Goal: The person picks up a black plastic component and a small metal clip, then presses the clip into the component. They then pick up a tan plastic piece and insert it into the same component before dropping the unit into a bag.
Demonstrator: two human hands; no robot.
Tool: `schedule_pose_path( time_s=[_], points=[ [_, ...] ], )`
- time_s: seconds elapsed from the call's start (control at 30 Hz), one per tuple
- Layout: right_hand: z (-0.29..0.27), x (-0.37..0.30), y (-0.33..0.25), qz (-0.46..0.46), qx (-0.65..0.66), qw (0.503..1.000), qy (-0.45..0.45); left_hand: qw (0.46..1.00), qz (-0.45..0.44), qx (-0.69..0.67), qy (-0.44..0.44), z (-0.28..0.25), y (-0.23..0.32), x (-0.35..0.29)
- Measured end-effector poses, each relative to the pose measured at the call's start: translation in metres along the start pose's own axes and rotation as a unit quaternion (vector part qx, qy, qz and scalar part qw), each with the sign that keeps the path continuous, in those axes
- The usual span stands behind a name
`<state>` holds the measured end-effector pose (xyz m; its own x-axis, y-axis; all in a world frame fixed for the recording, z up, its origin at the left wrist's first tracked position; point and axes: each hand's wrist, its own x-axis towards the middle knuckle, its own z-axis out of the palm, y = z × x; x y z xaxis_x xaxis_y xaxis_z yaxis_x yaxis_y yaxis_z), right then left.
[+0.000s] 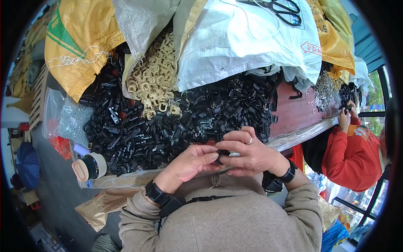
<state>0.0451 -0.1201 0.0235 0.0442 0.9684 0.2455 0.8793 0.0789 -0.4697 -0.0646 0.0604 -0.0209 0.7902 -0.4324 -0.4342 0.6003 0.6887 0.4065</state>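
My left hand and my right hand meet at the front edge of the table, in front of my body. Between their fingertips they pinch a small black plastic part, mostly covered by the fingers, so its exact kind does not show. A wide pile of small black plastic parts lies just beyond both hands. Cream-coloured square rings spill from a sack onto that pile. A ring sits on a right finger, and each wrist wears a black strap.
A white woven sack carries black-handled scissors. A yellow sack lies far left. A jar stands at the near left corner, by a clear bag of small grey pieces. A person in red works at the right.
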Motion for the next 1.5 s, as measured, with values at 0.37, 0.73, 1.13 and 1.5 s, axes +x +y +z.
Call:
schedule_pose_path(
  time_s=[0.37, 0.73, 1.13, 1.5],
  points=[
    [-0.002, -0.005, 0.021, 0.043, 0.087, 0.995, 0.026, 1.000, -0.015, -0.022, 0.000, -0.004, 0.007, 0.016],
    [-0.007, -0.009, 0.024, 0.035, 0.081, 0.995, 0.042, 0.999, -0.033, 0.017, 0.001, 0.003, 0.007, 0.024],
    [-0.008, -0.095, 0.086, 0.430, -0.117, 0.877, 0.180, 0.992, 0.059, -0.105, 0.031, 0.004, 0.030, 0.038],
    [0.000, -0.089, 0.103, 0.369, -0.242, 0.884, 0.157, 0.993, 0.052, -0.075, 0.075, 0.006, 0.028, 0.045]
  ],
)
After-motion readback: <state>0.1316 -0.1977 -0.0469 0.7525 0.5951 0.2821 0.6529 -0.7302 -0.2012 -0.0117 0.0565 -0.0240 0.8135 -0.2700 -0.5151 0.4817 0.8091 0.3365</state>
